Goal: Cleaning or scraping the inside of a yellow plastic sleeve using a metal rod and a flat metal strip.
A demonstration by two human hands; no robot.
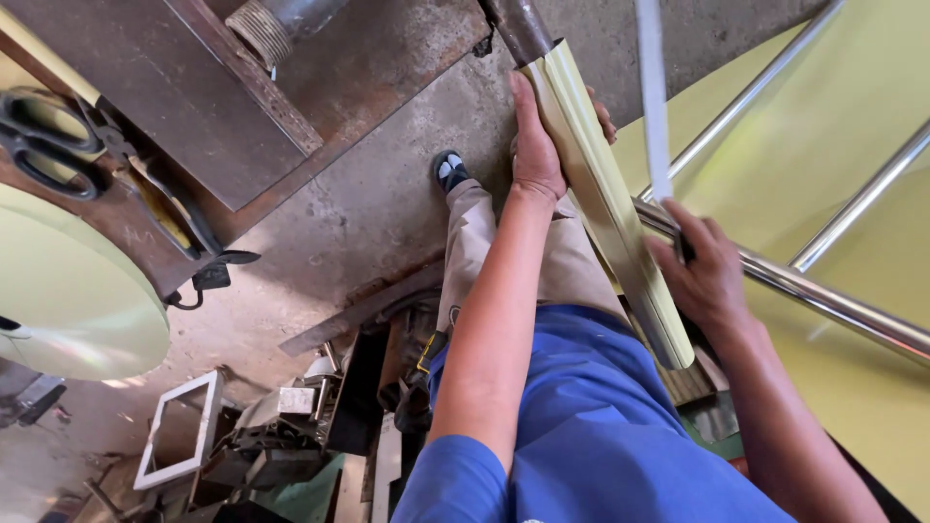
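Observation:
My left hand [538, 145] wraps around the upper end of a long, pale yellow-green bent metal sheet profile [610, 213]. The profile's top end meets a rusty pipe [518, 27], and it slants down to the right across my thigh. My right hand [707, 271] is closed on a dark handle [684, 248] right beside the profile's lower half. A thin grey strip [654, 97] rises from that hand to the top edge. The hand rests against a shiny steel rod [833, 305].
Black-handled scissors [44, 145] lie on a rusty steel bench [194, 107] at left, above a large pale round coil [68, 291]. Scrap metal and a white square frame [179, 426] lie at lower left. A yellow-green sheet [852, 126] with steel rods fills the right. My shoe [449, 170] stands on the concrete.

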